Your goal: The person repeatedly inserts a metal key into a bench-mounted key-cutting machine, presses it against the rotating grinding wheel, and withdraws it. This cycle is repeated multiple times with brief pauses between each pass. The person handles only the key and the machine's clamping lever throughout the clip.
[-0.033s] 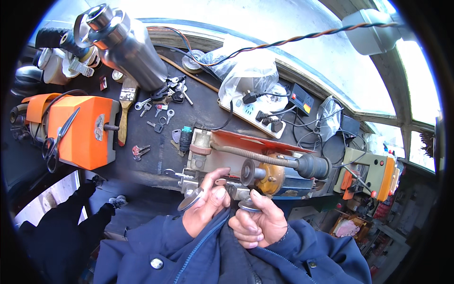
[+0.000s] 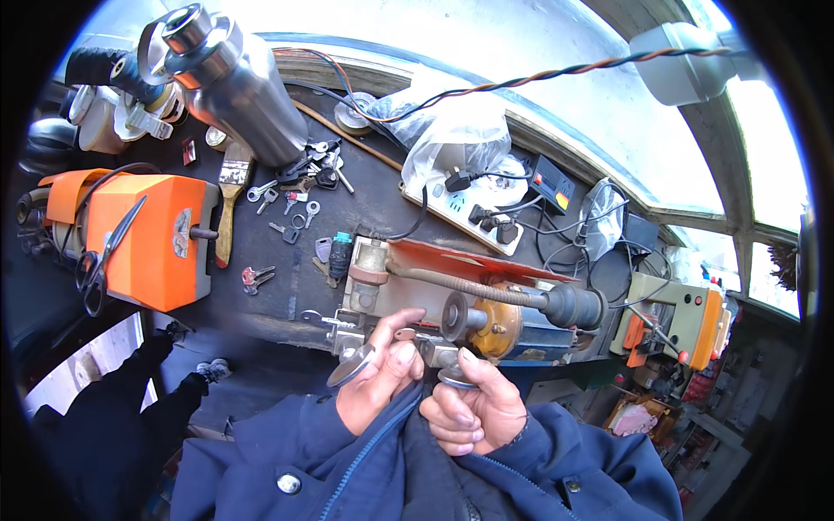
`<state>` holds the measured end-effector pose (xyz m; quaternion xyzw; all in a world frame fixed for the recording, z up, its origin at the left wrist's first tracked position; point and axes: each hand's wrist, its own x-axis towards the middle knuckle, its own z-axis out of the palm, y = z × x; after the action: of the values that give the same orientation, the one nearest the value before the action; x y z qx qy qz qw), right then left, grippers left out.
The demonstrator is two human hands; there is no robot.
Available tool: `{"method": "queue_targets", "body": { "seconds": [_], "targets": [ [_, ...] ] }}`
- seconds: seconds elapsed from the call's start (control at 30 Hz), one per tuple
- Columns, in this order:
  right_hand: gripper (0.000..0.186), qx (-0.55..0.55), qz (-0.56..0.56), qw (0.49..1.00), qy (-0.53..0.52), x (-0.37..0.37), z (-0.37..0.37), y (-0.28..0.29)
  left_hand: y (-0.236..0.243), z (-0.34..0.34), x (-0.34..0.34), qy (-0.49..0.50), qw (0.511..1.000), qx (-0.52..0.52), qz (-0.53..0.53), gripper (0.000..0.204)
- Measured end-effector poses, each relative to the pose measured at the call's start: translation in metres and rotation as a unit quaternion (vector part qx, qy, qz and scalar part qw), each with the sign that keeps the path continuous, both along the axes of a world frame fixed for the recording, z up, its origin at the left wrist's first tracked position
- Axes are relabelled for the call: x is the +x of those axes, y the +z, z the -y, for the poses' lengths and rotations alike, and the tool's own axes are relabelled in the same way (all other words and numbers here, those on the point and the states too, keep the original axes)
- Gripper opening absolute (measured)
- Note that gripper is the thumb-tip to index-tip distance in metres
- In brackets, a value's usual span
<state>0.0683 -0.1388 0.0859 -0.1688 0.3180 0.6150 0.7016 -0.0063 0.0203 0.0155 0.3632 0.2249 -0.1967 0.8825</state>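
At the bench's front edge stands a key-cutting machine (image 2: 504, 323), with a yellow wheel guard and a grinding wheel. My left hand (image 2: 382, 382) is closed round a flat metal clamp knob (image 2: 352, 366), its index finger stretched over the machine's front. Closed on a second round clamp knob (image 2: 456, 379) is my right hand (image 2: 478, 408), thumb on top and the other fingers curled. A key (image 2: 313, 317) sticks out leftward from the left clamp. Another key's head (image 2: 405, 333) shows beside my left fingers; its blade is hidden.
Loose keys (image 2: 291, 230) lie behind and left. An orange machine (image 2: 152, 243) with scissors (image 2: 111, 256) on it stands left, near a brush (image 2: 233, 195) and a steel bottle (image 2: 239, 95). A power strip (image 2: 460, 208) with cords lies behind. A beige machine (image 2: 669, 313) stands right.
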Motion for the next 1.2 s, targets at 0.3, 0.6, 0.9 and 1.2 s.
{"method": "queue_targets", "body": {
  "seconds": [0.3, 0.6, 0.9, 1.2],
  "targets": [
    [0.046, -0.257, 0.157, 0.944, 0.135, 0.004, -0.023, 0.022, -0.013, 0.012, 0.001, 0.079, 0.989, -0.113, -0.057, 0.023],
    [0.033, -0.238, 0.691, 0.321, 0.602, 0.026, -0.004, 0.045, -0.025, 0.023, -0.008, 0.168, 0.968, -0.185, -0.034, 0.014],
    [0.021, -0.309, 0.448, 0.831, 0.112, -0.049, 0.01, -0.015, -0.009, 0.008, -0.042, 0.186, 0.958, -0.213, -0.054, 0.022],
    [0.015, -0.295, 0.417, 0.856, -0.084, -0.078, -0.001, -0.035, 0.001, -0.006, -0.053, 0.015, 0.991, -0.135, -0.023, 0.027]
  ]
}}
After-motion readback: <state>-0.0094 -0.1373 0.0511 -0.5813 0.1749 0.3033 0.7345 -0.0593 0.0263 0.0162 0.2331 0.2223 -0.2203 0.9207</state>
